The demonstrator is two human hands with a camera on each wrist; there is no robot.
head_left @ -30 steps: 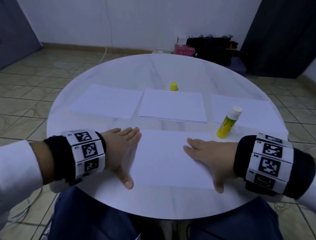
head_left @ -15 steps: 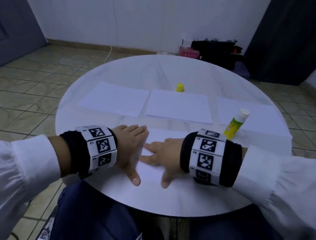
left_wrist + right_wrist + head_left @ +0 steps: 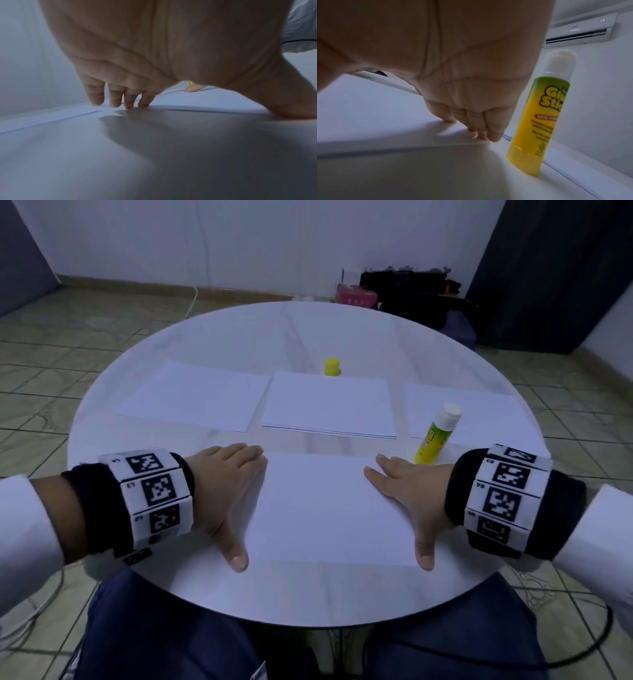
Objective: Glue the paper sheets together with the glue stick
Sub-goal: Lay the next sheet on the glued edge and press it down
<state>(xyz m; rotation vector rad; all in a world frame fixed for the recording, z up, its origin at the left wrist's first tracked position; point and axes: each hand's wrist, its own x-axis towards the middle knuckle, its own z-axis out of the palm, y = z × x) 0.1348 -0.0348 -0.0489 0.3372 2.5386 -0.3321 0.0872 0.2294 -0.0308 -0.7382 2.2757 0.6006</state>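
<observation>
Left hand: the left hand [image 3: 224, 491] lies flat at the left edge of the near sheet [image 3: 329, 508]; its fingers [image 3: 115, 97] are straight and close together with their tips down on the paper's far left corner; the thumb is spread toward the person along the sheet's left side; it grips nothing
Right hand: the right hand [image 3: 411, 491] lies flat on the right end of the same sheet; its fingertips [image 3: 481, 129] press on the paper near the far right corner; the thumb points toward the person; it holds nothing
Near sheet: white, flat on the round white table [image 3: 308, 330], between the two hands, closest to the person
Glue stick: the glue stick [image 3: 435, 436] stands uncapped with its white tip up, yellow and green label; it is just beside the right hand, beyond the fingers, on the table's right
Cap: the yellow cap [image 3: 332, 367] stands apart, just beyond the middle stack
Other paper: a left sheet [image 3: 195, 395], a middle stack [image 3: 329, 405] and a right sheet [image 3: 479, 409] lie in a row across the table's middle
Wrists: black bands with printed square markers; white sleeves
</observation>
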